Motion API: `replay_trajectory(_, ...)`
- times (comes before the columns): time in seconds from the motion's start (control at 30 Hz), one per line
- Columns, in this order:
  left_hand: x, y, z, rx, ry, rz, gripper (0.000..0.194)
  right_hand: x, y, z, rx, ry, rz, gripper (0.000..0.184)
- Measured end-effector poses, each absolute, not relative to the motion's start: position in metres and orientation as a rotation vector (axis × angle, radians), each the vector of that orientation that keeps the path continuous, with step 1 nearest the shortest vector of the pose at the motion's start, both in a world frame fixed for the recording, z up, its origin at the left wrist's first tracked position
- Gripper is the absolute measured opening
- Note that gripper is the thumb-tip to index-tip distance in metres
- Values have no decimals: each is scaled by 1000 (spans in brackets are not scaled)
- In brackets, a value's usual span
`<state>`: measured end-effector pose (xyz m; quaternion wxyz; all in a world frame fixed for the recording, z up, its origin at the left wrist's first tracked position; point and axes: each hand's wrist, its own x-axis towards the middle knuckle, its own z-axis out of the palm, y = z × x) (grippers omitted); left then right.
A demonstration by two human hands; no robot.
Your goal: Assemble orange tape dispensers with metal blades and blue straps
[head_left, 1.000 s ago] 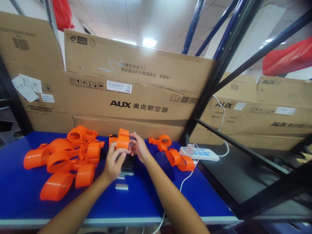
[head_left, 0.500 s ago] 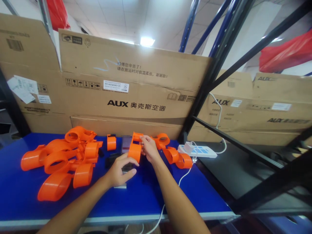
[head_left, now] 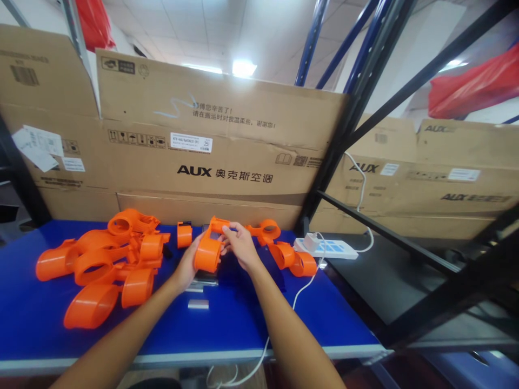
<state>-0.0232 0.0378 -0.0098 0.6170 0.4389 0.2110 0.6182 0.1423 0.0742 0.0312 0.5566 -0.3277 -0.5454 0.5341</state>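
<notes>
The held orange piece (head_left: 208, 255) sits at the centre of the blue table (head_left: 182, 335), raised over it and tilted, its wide band toward the wearer and its narrower end toward one o'clock. The left hand (head_left: 187, 268) wraps the band from the nine o'clock side, fingers partly hidden behind it, seemingly to carry the weight. The right hand (head_left: 242, 247) pinches near the narrow end from three o'clock, probably to steady or turn it; its lower fingertips are too blurred to tell. Around that piece, a heap of orange parts (head_left: 99, 237) lies at nine and a smaller orange group (head_left: 284, 256) at three, perhaps split to leave room between. A lone orange part (head_left: 185, 236) stands near ten, a small silver bar (head_left: 198, 304) lies at six, and the carton (head_left: 227, 151) at twelve seems to serve as a backstop.
</notes>
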Motion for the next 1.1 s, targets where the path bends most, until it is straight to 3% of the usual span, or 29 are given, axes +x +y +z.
replay_trajectory(0.17, -28, 44, -10, 905, 614, 1431, 60, 140, 75, 24, -820, -1466, 1136, 43)
replay_trajectory(0.3, -38, 51, -9, 843, 734, 1585, 47, 153, 77, 23, -995, -1746, 624, 24)
replay_trajectory(0.47, -46, 57, -10, 826, 813, 1689, 52, 173, 72, 27, -1026, -2254, 240, 6)
replay_trajectory(1.1, -50, 58, -7, 781, 865, 1869, 45, 133, 21, 40, -701, -2734, 339, 24)
